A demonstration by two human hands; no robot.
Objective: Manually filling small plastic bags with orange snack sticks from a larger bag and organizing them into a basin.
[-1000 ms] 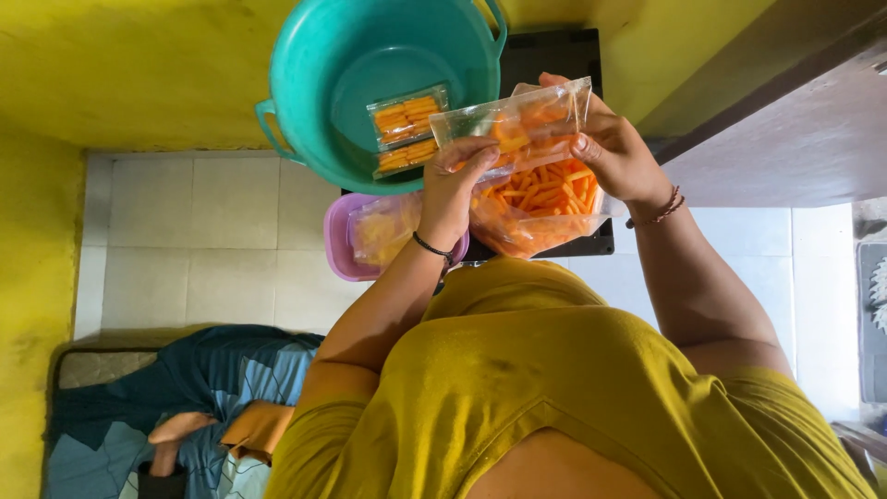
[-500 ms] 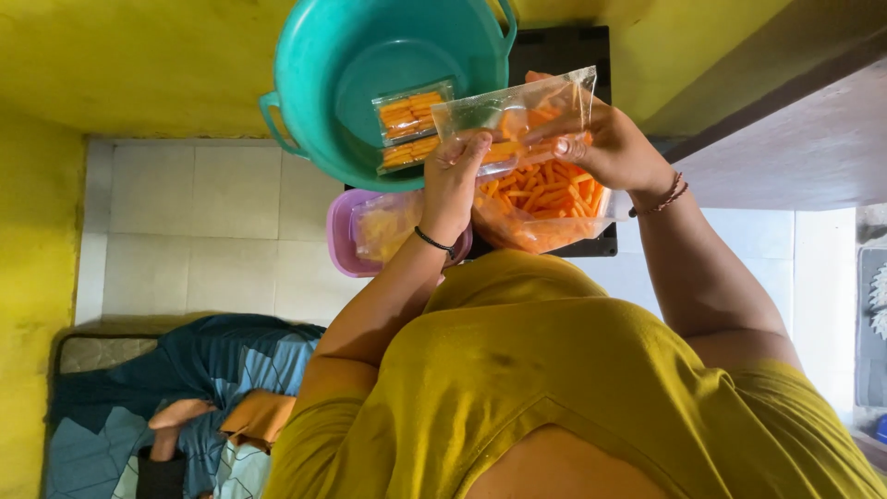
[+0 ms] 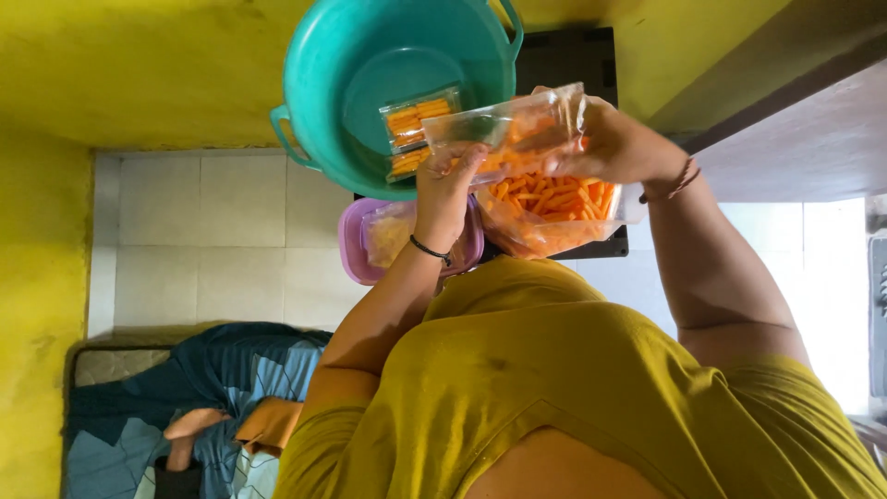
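Note:
Both my hands hold a clear plastic bag (image 3: pixel 545 199) full of orange snack sticks, above a black tray (image 3: pixel 577 55). My left hand (image 3: pixel 445 185), a black band on its wrist, pinches the bag's upper edge at the left. My right hand (image 3: pixel 614 143), with a bracelet, grips the same edge at the right. Just behind the bag stands a teal basin (image 3: pixel 323 83) holding sealed packets of orange sticks (image 3: pixel 420 120). Under my left wrist is a pink bowl (image 3: pixel 354 245) with a bag of pale yellow snacks (image 3: pixel 388 231).
Yellow walls (image 3: pixel 139 65) enclose a white tiled floor (image 3: pixel 212 240). A person lies on a blue patterned cloth (image 3: pixel 185 397) at the lower left. A brown ledge (image 3: pixel 813 139) runs along the right. My mustard shirt fills the bottom.
My hands have shifted slightly along the bag's top edge, drawing it flatter and a little higher. The basin and bowl stay where they were.

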